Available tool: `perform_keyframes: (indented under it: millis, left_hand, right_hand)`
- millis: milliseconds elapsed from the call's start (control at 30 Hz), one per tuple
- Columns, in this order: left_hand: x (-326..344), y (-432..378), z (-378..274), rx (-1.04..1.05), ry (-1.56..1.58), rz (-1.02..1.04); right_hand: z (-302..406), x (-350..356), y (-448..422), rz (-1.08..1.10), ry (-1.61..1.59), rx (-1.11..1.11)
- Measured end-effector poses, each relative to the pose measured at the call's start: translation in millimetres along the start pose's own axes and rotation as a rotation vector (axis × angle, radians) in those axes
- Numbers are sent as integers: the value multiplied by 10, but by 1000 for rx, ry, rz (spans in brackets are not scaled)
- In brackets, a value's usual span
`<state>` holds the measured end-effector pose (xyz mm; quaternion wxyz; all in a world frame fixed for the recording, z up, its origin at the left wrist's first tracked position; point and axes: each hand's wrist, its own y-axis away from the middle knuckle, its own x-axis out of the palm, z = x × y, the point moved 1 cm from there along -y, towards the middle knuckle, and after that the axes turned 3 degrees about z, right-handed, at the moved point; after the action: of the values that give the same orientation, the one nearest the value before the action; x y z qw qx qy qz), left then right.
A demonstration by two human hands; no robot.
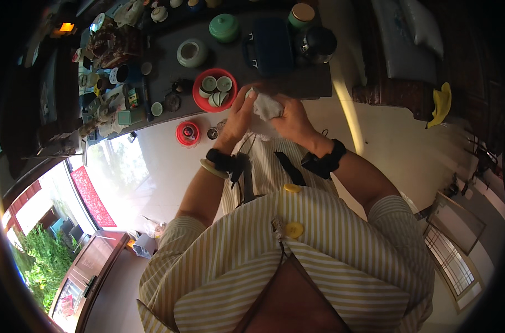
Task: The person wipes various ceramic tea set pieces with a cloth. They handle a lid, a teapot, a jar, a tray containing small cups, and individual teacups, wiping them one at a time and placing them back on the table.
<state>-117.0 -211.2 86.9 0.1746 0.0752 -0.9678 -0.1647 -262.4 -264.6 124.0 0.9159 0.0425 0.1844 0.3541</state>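
Note:
Both my hands are raised together near the table's front edge. My left hand (240,114) has its thumb on the rim of a small light cup, partly covered by a pale cloth (267,106). The cloth is bunched in my right hand (293,119), whose fingers close round it. How far the cup reaches inside the cloth is hidden. Just left of my hands, a red plastic bowl (197,103) holds several small pale cups (209,84). Another small cup (157,109) stands farther left on the dark table (235,54).
A celadon lidded jar (224,27), a round pale pot (192,53), a dark blue case (272,45) and a kettle (319,43) stand behind. Tea things crowd the left side. Below the edge are a red-lidded container (188,133) and a carved wooden seat (394,98) at right.

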Motion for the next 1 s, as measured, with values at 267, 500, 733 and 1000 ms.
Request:
perform_keyframes:
  millis: [267, 500, 733, 1000]
  left_hand:
    - [-76, -57, 54, -317, 570, 137]
    - [-25, -51, -137, -83, -18, 41]
    - [-157, -164, -43, -200, 397, 226]
    - [-299, -220, 80, 253, -415, 306]
  right_hand:
    - [-14, -23, 62, -29, 565, -522]
    - [67, -170, -75, -6, 569, -419]
    - [165, -119, -34, -30, 530, -554]
    - [44, -302, 8, 12, 658, -695]
